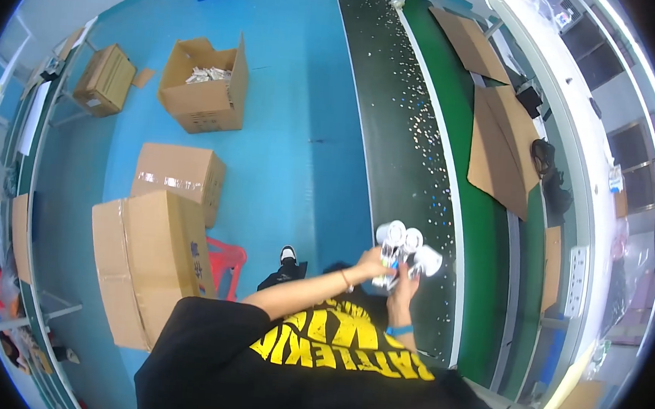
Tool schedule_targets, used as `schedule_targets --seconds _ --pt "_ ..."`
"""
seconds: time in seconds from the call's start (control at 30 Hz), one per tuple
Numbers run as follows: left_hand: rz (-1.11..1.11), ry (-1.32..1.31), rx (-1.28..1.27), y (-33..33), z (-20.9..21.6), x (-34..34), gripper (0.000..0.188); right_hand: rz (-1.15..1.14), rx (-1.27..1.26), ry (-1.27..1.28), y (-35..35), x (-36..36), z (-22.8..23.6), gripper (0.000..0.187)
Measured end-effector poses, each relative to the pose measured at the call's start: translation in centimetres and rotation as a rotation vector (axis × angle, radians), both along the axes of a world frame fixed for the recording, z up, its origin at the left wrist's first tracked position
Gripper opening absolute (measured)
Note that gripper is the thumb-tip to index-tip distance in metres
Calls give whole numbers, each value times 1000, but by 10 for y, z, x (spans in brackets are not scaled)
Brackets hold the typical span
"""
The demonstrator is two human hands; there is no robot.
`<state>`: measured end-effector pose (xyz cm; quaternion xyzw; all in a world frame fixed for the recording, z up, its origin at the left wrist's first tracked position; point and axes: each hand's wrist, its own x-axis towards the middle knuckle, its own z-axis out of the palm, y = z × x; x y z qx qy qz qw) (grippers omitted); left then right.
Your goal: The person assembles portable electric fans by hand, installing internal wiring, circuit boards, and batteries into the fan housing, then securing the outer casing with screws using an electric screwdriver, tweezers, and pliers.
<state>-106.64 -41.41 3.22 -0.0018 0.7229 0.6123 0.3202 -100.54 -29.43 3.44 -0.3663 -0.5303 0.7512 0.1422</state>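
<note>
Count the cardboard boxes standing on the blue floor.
4: a closed box at far left, an open box holding white items, a taped box below it, and a large box nearest. Others may be hidden at the left rim.

An open brown cardboard box (203,85) holding white packets stands on the blue floor. A closed carton (107,79) lies left of it; two taped cartons (179,175) (145,264) sit nearer. Flat cardboard sheets (502,144) lie by the conveyor.
</note>
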Motion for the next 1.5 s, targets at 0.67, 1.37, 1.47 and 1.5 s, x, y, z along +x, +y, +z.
schedule_targets --seconds 0.67,1.37,1.47,1.5 --pt "-139 168 -305 -82 -69 -719 55 -150 416 -305 -67 -650 -91 38" --pt "588 240 756 -518 -124 -889 14 1441 848 -105 -529 -867 -120 20" --pt "1253 214 -166 -707 -284 -868 15 1713 746 -110 -665 -935 -180 15" --pt "1393 54 -506 -758 -316 -869 19 1724 763 -129 -694 -944 -203 15"
